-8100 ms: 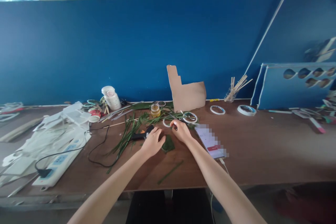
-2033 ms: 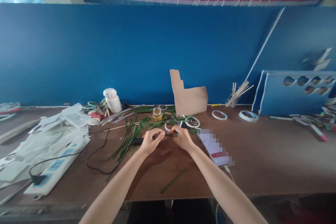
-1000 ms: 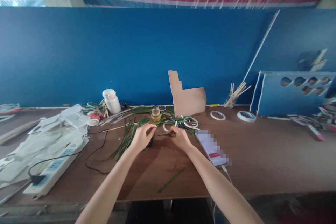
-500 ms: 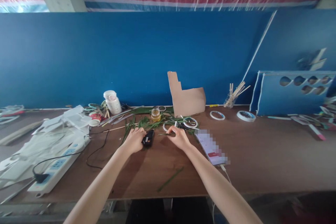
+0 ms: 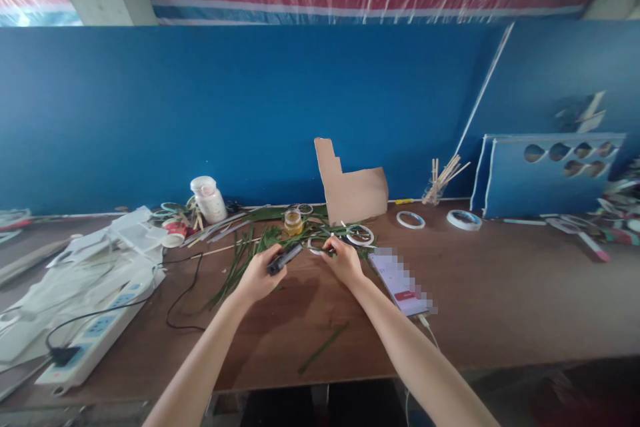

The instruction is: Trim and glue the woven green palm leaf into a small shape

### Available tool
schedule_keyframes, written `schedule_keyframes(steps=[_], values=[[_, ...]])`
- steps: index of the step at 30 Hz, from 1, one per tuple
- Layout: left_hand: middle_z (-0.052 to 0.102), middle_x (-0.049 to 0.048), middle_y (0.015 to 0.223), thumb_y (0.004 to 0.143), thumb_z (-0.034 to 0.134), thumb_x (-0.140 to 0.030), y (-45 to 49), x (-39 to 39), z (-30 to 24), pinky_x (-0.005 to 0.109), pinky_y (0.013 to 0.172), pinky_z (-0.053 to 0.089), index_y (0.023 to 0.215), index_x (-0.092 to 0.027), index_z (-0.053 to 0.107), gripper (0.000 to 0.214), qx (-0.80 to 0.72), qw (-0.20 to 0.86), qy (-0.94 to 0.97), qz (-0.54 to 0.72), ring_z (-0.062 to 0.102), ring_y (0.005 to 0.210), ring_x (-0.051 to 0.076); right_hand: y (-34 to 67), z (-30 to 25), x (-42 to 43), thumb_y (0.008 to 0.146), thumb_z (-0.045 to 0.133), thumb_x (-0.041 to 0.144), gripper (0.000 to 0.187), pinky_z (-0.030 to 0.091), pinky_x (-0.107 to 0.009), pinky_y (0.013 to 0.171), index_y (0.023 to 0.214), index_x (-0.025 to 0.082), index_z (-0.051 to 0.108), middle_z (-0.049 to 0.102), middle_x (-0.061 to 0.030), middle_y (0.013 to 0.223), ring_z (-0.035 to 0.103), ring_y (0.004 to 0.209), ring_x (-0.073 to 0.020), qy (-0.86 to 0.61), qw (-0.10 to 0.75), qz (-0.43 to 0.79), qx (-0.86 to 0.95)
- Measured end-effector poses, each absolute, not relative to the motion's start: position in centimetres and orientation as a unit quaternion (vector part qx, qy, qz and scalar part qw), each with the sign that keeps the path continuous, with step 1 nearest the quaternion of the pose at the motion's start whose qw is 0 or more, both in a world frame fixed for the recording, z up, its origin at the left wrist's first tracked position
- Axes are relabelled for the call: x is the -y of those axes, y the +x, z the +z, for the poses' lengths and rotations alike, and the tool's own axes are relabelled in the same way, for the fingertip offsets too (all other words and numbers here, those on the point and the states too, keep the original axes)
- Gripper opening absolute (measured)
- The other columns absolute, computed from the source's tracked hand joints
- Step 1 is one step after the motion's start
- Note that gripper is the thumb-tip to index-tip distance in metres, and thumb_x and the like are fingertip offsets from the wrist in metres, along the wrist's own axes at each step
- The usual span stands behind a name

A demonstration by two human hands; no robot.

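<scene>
My left hand [image 5: 263, 273] is closed around a small black hand tool [image 5: 286, 258], whose greyish end points up and to the right; its exact kind is unclear. Facing it, my right hand [image 5: 344, 261] pinches what looks like a thin green leaf strip [image 5: 328, 250], mostly hidden by the fingers. Long green leaf strips [image 5: 239, 260] lie spread behind and beside my left hand. Just past the right fingers are white tape rolls [image 5: 361, 235] among more greenery. A small glass jar with yellowish contents [image 5: 293, 221] stands behind, between the hands.
Cut cardboard [image 5: 356, 193] leans against the blue wall [image 5: 280, 100]. A phone [image 5: 397, 280] lies by my right forearm. Left are a power strip [image 5: 95, 337], black cord [image 5: 173, 303], white scraps [image 5: 75, 280] and a white bottle [image 5: 209, 200]. Sticks [image 5: 445, 180] stand at the back right.
My left hand has lifted and turned the black tool, which stood upright at the table before and now slants to the right. My right hand stays pinched in nearly the same place.
</scene>
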State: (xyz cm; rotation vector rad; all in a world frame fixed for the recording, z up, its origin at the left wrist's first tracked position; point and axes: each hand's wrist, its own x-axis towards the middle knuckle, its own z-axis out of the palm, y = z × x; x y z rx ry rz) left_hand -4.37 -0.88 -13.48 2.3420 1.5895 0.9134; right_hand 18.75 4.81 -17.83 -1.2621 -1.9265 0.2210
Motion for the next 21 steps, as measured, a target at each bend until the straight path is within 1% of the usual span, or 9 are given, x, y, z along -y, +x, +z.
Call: schedule_keyframes(steps=[5,11,18,21], values=[[0.057,-0.0025,0.067,0.070,0.052,-0.018,-2.5,1.2,-13.3,0.021,0.056,0.034,0.079,-0.020,0.054,0.010,-0.491,0.096,0.809,0.306,0.052,0.059,0.012,18.7,-17.8,-4.8,0.074,0.058,0.021,0.003,0.036,-0.020,0.061,0.076,0.021,0.055,0.062,0.0010,0.074,0.057,0.067,-0.0133,-0.485,0.410,0.059,0.770],[0.060,-0.0023,0.068,0.069,0.053,-0.020,-1.5,0.6,-13.6,0.022,0.058,0.035,0.076,-0.022,0.054,0.007,-0.520,0.083,0.807,0.268,0.056,0.062,0.014,18.8,-17.6,-4.9,0.073,0.056,0.018,0.006,0.037,-0.021,0.063,0.078,0.023,0.055,0.062,0.0025,0.076,0.057,0.069,-0.0132,-0.500,0.395,0.087,0.766],[0.064,0.0002,0.074,0.067,0.058,-0.024,-1.1,0.5,-14.9,0.024,0.063,0.039,0.083,-0.023,0.056,0.016,-0.535,0.069,0.802,0.257,0.061,0.072,0.018,19.0,-17.6,-4.7,0.076,0.054,0.022,0.007,0.036,-0.021,0.065,0.082,0.024,0.054,0.063,0.0026,0.080,0.057,0.073,-0.0143,-0.496,0.362,0.102,0.783],[0.064,0.0008,0.076,0.068,0.058,-0.024,-1.3,0.6,-15.2,0.025,0.064,0.040,0.084,-0.022,0.056,0.016,-0.534,0.068,0.801,0.260,0.061,0.073,0.018,18.8,-17.5,-4.5,0.077,0.053,0.023,0.005,0.036,-0.022,0.065,0.082,0.024,0.054,0.063,0.0019,0.081,0.056,0.073,-0.0147,-0.493,0.357,0.099,0.787]])
